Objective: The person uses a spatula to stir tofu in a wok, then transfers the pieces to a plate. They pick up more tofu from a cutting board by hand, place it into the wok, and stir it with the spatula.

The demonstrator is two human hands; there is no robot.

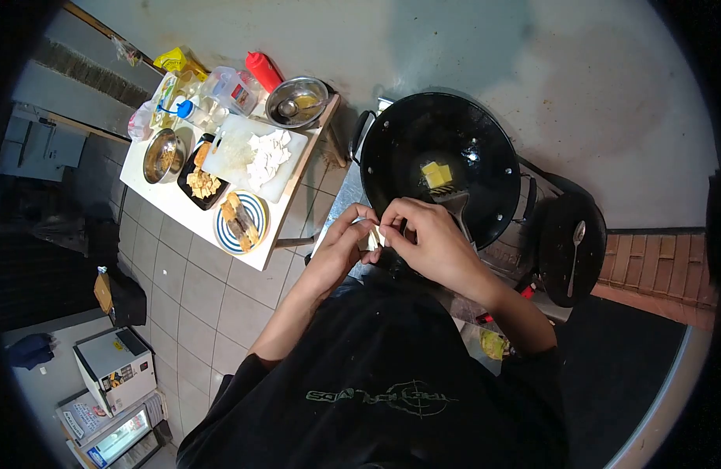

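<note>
My left hand [346, 238] and my right hand [423, 234] meet in front of my chest, fingers pinched together on a small whitish piece [379, 236]. Its exact kind is too small to make out. Just beyond them is a black wok [399, 144] with yellow blocks that look like butter [436, 174] in it. A metal spatula [457, 209] leans into the wok beside the blocks, and its handle passes behind my right hand and forearm.
On the white table [169, 203] at left are a cutting board [227, 148] with white pieces [270, 156], a steel bowl [286, 99] with a ladle, a striped plate [260, 211] of food, a black tray [186, 173] and a red squeeze bottle [263, 70]. A black lid [560, 242] bearing a spoon [577, 250] lies right.
</note>
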